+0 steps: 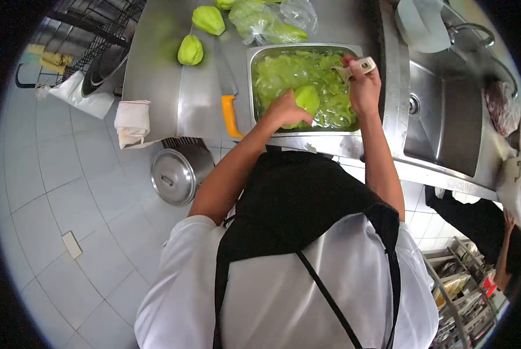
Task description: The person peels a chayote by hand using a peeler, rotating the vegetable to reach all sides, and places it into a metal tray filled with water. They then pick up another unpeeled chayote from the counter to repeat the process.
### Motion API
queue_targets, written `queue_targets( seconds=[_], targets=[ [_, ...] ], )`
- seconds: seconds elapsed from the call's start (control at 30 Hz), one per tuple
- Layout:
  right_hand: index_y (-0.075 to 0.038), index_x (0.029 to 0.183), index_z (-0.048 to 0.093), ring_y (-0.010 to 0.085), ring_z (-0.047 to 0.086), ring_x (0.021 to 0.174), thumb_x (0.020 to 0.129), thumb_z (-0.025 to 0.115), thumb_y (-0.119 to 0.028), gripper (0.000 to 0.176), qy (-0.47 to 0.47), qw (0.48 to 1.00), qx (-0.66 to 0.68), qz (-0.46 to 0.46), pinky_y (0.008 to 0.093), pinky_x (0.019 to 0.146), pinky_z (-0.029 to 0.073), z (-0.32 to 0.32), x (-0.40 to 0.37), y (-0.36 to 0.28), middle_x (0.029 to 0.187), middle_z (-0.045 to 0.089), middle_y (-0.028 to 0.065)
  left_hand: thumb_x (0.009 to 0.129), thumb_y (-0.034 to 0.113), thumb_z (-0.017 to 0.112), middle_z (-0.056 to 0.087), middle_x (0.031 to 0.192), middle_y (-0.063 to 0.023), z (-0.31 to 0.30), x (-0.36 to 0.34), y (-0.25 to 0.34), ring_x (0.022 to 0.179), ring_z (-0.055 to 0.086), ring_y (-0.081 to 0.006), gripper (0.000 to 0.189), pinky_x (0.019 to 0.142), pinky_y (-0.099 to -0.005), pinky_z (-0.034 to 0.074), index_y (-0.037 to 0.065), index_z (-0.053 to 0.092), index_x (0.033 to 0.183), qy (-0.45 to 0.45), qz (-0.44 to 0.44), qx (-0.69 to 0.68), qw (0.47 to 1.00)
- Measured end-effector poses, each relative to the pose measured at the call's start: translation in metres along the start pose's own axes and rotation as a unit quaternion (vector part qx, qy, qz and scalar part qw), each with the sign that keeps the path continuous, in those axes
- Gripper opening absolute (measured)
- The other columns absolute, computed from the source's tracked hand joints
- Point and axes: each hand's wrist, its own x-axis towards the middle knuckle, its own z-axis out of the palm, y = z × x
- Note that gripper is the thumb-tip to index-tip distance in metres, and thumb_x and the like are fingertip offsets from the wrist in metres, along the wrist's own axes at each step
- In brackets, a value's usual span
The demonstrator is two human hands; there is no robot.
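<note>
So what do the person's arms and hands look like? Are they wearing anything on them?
The left hand and right hand are bare, with no gloves. No watch or bracelet shows on either wrist. The white sleeves are short and loose, with no markings that I can see, so the forearms are bare too.

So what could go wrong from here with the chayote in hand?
The chayote, held over the water-filled tray, may be wet and could slip from the left hand.
The right hand holds what looks like a peeler; a slip might nick the left hand.
The orange-handled knife lies near the counter edge, where the left forearm could knock it.
</note>
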Motion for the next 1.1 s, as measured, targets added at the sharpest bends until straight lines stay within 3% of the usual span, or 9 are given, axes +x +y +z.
queue_targets(
  seconds=[0.2,0.33,0.43,0.53,0.63,0.73,0.93,1.03,1.1],
  targets=[
    [-0.004,0.106,0.061,0.0123,0.064,0.093,0.091,0.069,-0.010,0.019,-0.020,0.972,-0.199,-0.122,0.0269,0.083,0.050,0.007,-0.002,-0.038,0.102,0.070,0.0065,0.054,0.031,0.085,0.048,0.140,-0.0269,0.000,0.000,0.002,0.127,0.050,-0.0375,0.116,0.105,-0.0375,0.041,-0.001,0.028,0.150,-0.012,-0.021,-0.037,0.999],
    [-0.004,0.103,0.061,0.0131,0.065,0.091,0.091,0.068,-0.011,0.016,-0.014,0.990,-0.083,-0.115,0.0283,0.081,0.050,0.005,0.003,-0.039,0.097,0.071,0.0062,0.054,0.030,0.085,0.046,0.142,-0.0269,-0.007,0.008,0.003,0.130,0.048,-0.0344,0.117,0.107,-0.0351,0.039,-0.001,0.026,0.150,-0.030,-0.020,-0.043,0.998],
    [-0.004,0.102,0.061,0.0139,0.065,0.090,0.091,0.068,-0.012,0.015,-0.005,0.999,-0.038,-0.027,0.0276,0.076,0.048,-0.005,0.007,-0.036,0.097,0.071,0.0063,0.058,0.032,0.084,0.045,0.143,-0.0273,-0.006,0.014,0.005,0.130,0.048,-0.0373,0.114,0.108,-0.0383,0.039,-0.001,0.026,0.150,-0.038,-0.002,-0.016,0.999],
    [-0.005,0.103,0.061,0.0150,0.066,0.089,0.092,0.067,-0.013,0.015,-0.009,1.000,-0.013,-0.011,0.0273,0.072,0.045,-0.006,0.006,-0.032,0.097,0.071,0.0073,0.065,0.035,0.081,0.045,0.142,-0.0275,0.001,-0.007,0.033,0.131,0.045,-0.0413,0.109,0.108,-0.0427,0.038,0.003,0.025,0.152,0.049,-0.035,0.121,0.991],
    [-0.006,0.103,0.060,0.0155,0.066,0.089,0.093,0.065,-0.012,0.013,-0.007,0.999,0.027,0.019,0.0281,0.070,0.044,0.002,0.001,-0.032,0.098,0.071,0.0079,0.075,0.033,0.075,0.044,0.139,-0.0321,0.012,-0.009,0.039,0.117,0.053,-0.0492,0.089,0.102,-0.0484,0.043,0.006,0.034,0.148,0.201,0.099,0.218,0.950],
    [-0.006,0.107,0.054,0.0212,0.067,0.095,0.095,0.061,-0.011,0.014,-0.006,0.994,0.089,0.062,0.0318,0.072,0.046,0.003,0.002,-0.031,0.103,0.068,0.0104,0.079,0.033,0.072,0.053,0.127,-0.0317,0.006,0.013,0.045,0.114,0.055,-0.0467,0.063,0.099,-0.0476,0.044,0.009,0.054,0.134,0.256,0.171,0.137,0.942],
    [-0.006,0.108,0.051,0.0259,0.067,0.096,0.099,0.055,-0.012,0.011,-0.025,0.975,0.185,0.120,0.0352,0.074,0.049,0.004,0.004,-0.031,0.102,0.066,0.0122,0.081,0.039,0.071,0.071,0.095,-0.0200,-0.014,0.027,0.064,0.090,0.068,-0.0322,0.038,0.083,-0.0400,0.051,0.006,0.075,0.101,0.128,0.100,-0.055,0.985],
    [-0.005,0.108,0.051,0.0267,0.067,0.094,0.099,0.055,-0.013,0.012,-0.015,0.978,0.183,0.095,0.0384,0.078,0.051,-0.003,0.012,-0.024,0.100,0.066,0.0130,0.083,0.038,0.070,0.073,0.087,-0.0151,-0.012,0.029,0.055,0.082,0.070,-0.0294,0.033,0.078,-0.0384,0.052,0.007,0.076,0.093,0.181,0.160,-0.063,0.968],
    [-0.004,0.107,0.051,0.0266,0.067,0.092,0.099,0.055,-0.012,0.012,0.013,0.983,0.171,0.059,0.0402,0.081,0.052,-0.007,0.016,-0.027,0.100,0.065,0.0133,0.084,0.037,0.069,0.072,0.094,-0.0156,-0.019,0.029,0.051,0.087,0.070,-0.0298,0.033,0.081,-0.0377,0.052,0.009,0.075,0.101,0.164,0.123,-0.053,0.977]
  ],
)
